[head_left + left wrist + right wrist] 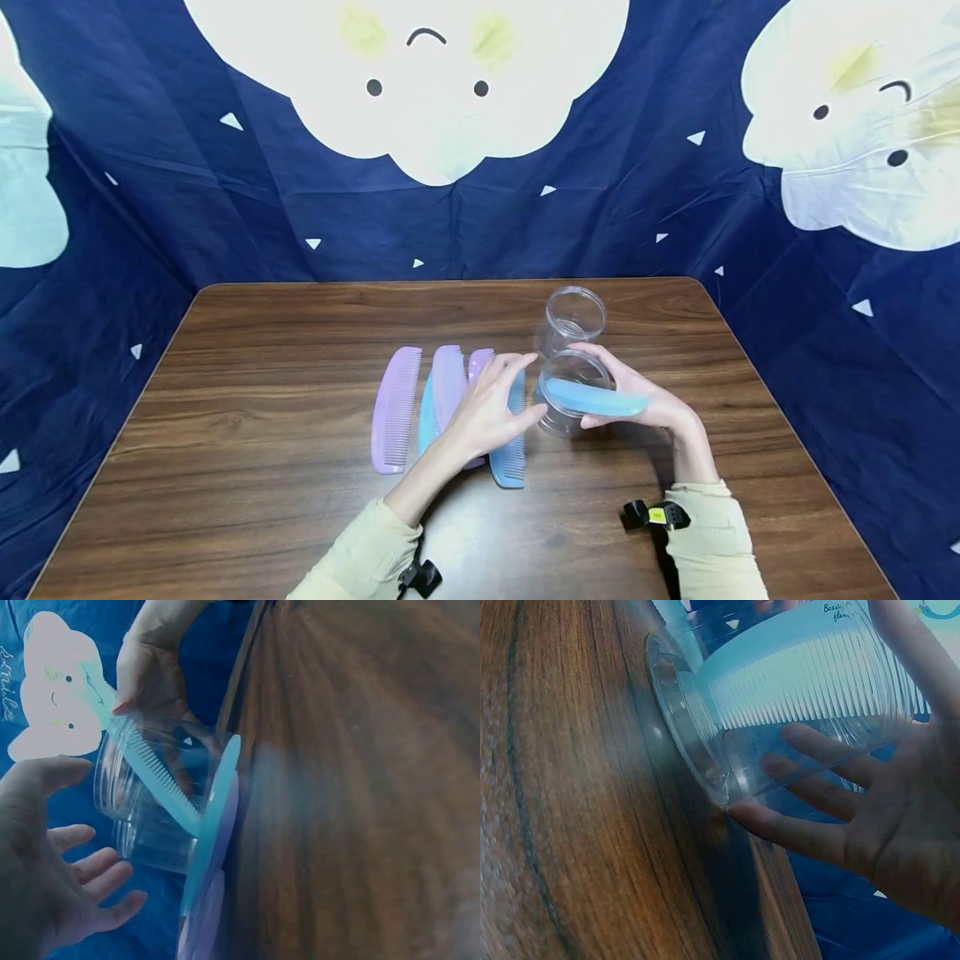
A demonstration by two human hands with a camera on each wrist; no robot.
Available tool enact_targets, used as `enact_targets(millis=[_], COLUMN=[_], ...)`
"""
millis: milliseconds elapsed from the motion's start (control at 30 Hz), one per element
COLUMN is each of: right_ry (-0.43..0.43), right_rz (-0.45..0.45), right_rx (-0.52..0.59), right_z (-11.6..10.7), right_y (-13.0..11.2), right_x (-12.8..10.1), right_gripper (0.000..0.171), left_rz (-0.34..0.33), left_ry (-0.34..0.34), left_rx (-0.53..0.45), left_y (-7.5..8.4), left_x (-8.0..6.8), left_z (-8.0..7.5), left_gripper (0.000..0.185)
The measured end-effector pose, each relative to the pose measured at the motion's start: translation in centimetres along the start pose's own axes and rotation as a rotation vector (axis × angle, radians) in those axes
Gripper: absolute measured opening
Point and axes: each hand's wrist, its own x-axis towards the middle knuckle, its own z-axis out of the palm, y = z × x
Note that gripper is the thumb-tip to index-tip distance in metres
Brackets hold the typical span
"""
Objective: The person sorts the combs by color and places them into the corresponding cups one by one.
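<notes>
I take the near jar (564, 405) as my landmark. My right hand (637, 400) sits just right of it, pinching the blue comb (596, 399) between thumb and fingers; the grip is on the comb's right end. The comb's long axis runs left to right across the jar's mouth, tilted a little, with its left end down inside the jar and its right end poking out past the rim toward my palm. On the left wrist view the comb (154, 772) slants through the clear wall, teeth facing down into the jar (146, 806). The right wrist view shows the teeth (810, 682) through the plastic, and my fingers (817, 761) spread against the jar's outside wall.

My left hand (491, 404) is just left of the jar, fingers straight and loose, holding nothing; its fingertips come close to the jar's side, though I cannot tell if they touch.

Under and left of that hand lie the other combs (438, 408) on the table (247, 433), purple and blue, side by side, long axes running near to far.

Just behind the landmark stands a second jar (572, 318), upright, mouth up.
</notes>
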Motion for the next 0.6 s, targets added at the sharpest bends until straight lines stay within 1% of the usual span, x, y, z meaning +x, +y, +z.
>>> enact_targets(millis=[133, 233, 400, 467, 600], right_ry=[0.003, 0.003, 0.002, 0.003, 0.005], right_rz=[0.012, 0.02, 0.029, 0.027, 0.023], right_rx=[-0.004, -0.006, 0.009, 0.012, 0.003], right_z=[0.0, 0.0, 0.0, 0.0, 0.1], right_y=[-0.1, -0.1, -0.1, -0.1, 0.0], right_x=[0.0, 0.1, 0.1, 0.0, 0.0], right_gripper=[0.107, 0.108, 0.108, 0.107, 0.107], left_rz=[-0.016, -0.045, -0.074, -0.086, -0.113], left_ry=[0.015, 0.018, 0.028, 0.022, -0.019], left_rx=[0.052, 0.087, 0.167, 0.205, 0.282], left_y=[-0.3, -0.3, -0.4, -0.4, -0.3], left_x=[-0.4, -0.7, -1.1, -1.3, -1.5], left_z=[0.4, 0.7, 1.4, 1.7, 2.2], left_gripper=[0.07, 0.069, 0.067, 0.068, 0.071])
